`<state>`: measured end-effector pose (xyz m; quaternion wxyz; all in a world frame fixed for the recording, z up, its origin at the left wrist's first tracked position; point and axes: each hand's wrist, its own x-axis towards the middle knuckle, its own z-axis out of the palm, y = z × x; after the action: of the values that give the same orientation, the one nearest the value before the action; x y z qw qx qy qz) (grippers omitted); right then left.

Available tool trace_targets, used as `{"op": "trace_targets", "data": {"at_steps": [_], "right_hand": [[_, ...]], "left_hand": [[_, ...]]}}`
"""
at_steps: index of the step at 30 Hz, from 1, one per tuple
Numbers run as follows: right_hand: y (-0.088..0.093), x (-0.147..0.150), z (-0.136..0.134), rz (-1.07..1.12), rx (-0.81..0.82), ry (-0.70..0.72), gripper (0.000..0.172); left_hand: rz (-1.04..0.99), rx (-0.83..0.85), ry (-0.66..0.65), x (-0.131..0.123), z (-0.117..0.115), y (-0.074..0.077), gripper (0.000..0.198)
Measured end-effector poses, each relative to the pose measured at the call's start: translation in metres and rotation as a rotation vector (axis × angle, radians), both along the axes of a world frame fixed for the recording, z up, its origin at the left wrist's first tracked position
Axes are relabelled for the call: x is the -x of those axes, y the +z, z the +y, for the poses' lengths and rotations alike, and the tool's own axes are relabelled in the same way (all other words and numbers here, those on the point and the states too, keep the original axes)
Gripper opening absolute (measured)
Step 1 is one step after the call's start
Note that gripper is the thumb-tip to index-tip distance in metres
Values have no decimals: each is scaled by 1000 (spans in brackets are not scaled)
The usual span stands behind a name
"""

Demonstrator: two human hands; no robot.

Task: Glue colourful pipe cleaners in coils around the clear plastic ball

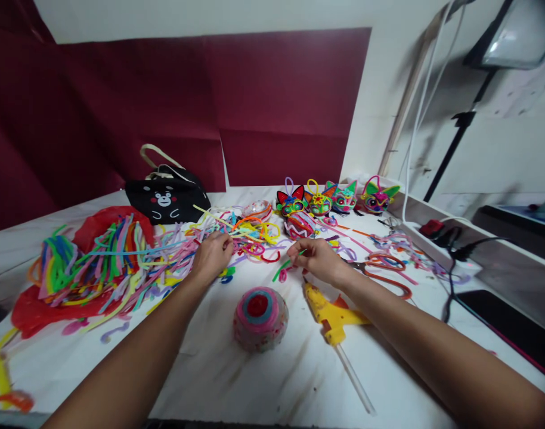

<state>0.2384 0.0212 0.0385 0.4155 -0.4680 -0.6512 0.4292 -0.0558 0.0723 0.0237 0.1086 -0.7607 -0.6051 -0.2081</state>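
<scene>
My left hand (pixel 213 255) is at the right edge of a heap of loose pipe cleaners (pixel 165 262), its fingers curled; what they hold, if anything, is hidden. My right hand (pixel 316 258) hovers over the table with thumb and fingers pinched together. A short green pipe cleaner (pixel 278 271) and a pink curl lie just below its fingertips; I cannot tell whether it grips one. Between my forearms sits a round ball (pixel 260 325) with pink, blue and red rings coiled on top. A yellow glue gun (pixel 330 311), glue stick protruding, lies under my right forearm.
Orange-handled scissors (pixel 382 265) lie right of my right hand. Several finished cat-head ornaments (pixel 319 199) stand at the back. A black bag (pixel 167 193) is behind the heap. On the right are a power strip (pixel 442 244), a phone (pixel 514 328) and a lamp stand (pixel 460 125).
</scene>
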Motion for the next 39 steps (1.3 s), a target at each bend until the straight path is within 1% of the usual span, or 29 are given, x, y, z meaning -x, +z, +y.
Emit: {"op": "trace_targets", "data": {"at_steps": [2,4,7,11,14,17,18,22,24,26,29,32,34,35,36,38,39], "right_hand": [[6,-1,0,2,-11,-9,11],[11,-2,0,6,-23,-17,9],[17,-3,-1,8,-45,-21,6],[20,-5,-2,-2,-81,-20,10],[23,-7,-2,-15,-108,-20,9],[27,-9,-2,-29,-126,-31,8],[28,-9,-2,-35,-128,-37,9],[26,-9,0,-63,-141,-64,12],[23,-8,1,-77,-155,-75,14],[21,-7,1,-90,-177,-92,17],[21,-5,0,-121,-223,-121,33],[22,-2,-4,-185,-271,-110,47],[24,0,-8,-250,-298,-91,49],[24,1,-10,-289,-308,-83,44],[25,2,-11,-333,-316,-74,36],[26,1,-13,-429,-325,-62,13],[27,1,-14,-479,-327,-62,8]], "left_hand": [[-35,-63,35,-4,-2,10,22],[-54,-101,71,-9,1,20,27],[-35,-58,128,-18,17,31,28],[10,87,201,-28,43,36,37],[-3,93,220,-32,50,39,37],[-51,-19,205,-30,46,48,29],[-79,-80,201,-29,43,52,21],[-221,-323,186,-29,31,71,27],[-288,-405,152,-32,24,75,29],[-347,-454,100,-38,17,75,29],[-422,-471,4,-51,2,68,29],[-484,-435,-96,-67,-15,57,30],[-514,-388,-167,-77,-27,51,30],[-523,-360,-201,-82,-32,49,31],[-530,-335,-228,-86,-37,47,31],[-538,-297,-265,-90,-43,46,31],[-541,-286,-275,-90,-44,45,30]]}}
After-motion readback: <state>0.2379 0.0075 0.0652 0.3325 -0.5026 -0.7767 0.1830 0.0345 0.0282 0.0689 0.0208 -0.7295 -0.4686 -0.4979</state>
